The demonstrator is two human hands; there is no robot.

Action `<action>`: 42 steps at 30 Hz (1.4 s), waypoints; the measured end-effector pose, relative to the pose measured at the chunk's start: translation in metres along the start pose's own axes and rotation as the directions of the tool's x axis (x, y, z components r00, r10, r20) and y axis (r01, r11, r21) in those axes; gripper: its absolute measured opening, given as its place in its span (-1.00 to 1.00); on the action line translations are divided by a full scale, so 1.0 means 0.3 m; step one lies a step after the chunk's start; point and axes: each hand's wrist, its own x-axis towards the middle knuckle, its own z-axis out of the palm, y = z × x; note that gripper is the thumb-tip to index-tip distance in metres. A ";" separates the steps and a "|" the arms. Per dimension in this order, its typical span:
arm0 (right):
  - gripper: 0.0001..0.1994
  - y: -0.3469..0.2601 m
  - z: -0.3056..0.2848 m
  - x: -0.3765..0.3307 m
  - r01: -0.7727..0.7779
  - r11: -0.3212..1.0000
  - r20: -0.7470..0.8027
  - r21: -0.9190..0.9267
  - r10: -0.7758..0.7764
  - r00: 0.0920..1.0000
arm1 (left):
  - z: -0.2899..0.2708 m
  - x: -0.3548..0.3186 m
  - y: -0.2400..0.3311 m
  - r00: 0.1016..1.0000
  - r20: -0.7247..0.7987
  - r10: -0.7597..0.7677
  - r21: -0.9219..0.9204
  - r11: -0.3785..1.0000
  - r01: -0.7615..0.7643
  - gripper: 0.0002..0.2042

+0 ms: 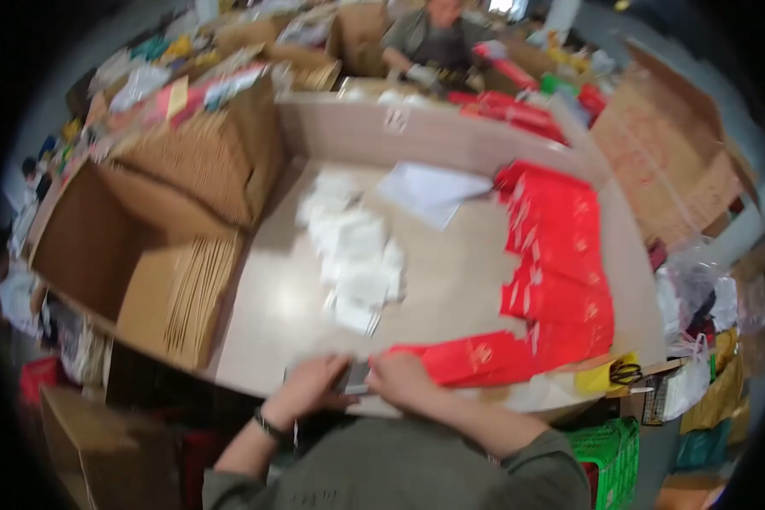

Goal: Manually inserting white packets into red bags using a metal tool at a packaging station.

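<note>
At the table's near edge, my left hand (pixel 316 384) and my right hand (pixel 399 378) work close together with curled fingers. A small dark grey flat piece (pixel 357 376) lies between them, too blurred to name. My right hand is closed on the left end of a flat red bag (pixel 476 359), which lies along the near edge. More red bags (pixel 561 255) overlap in a column up the right side of the table. White folded slips (pixel 361 263) are spread in a loose pile beyond my hands.
White sheets (pixel 433 189) lie toward the table's far wall. Cardboard boxes (pixel 102 238) holding stacked brown card stand at the left. A yellow holder with black-handled scissors (pixel 625 374) sits at the near right corner, above a green crate (pixel 612 459). Another person (pixel 438 51) works across the table.
</note>
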 end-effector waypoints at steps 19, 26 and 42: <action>-0.84 0.075 -0.250 0.253 0.192 0.966 -0.013 0.176 -0.192 0.981 | -0.312 -0.486 -0.569 0.490 -0.496 -0.716 0.034 0.549 0.835 -0.85; -0.85 -0.001 -0.105 0.234 0.409 0.906 0.434 0.104 -0.412 0.802 | -0.352 -0.431 -0.587 0.482 -0.401 -0.779 0.042 0.509 0.860 -0.80; -0.71 0.026 -0.089 0.036 0.488 0.869 -0.010 0.080 -0.489 0.872 | -0.066 -0.511 -0.119 0.709 -0.149 -0.689 -0.817 0.490 0.304 -0.88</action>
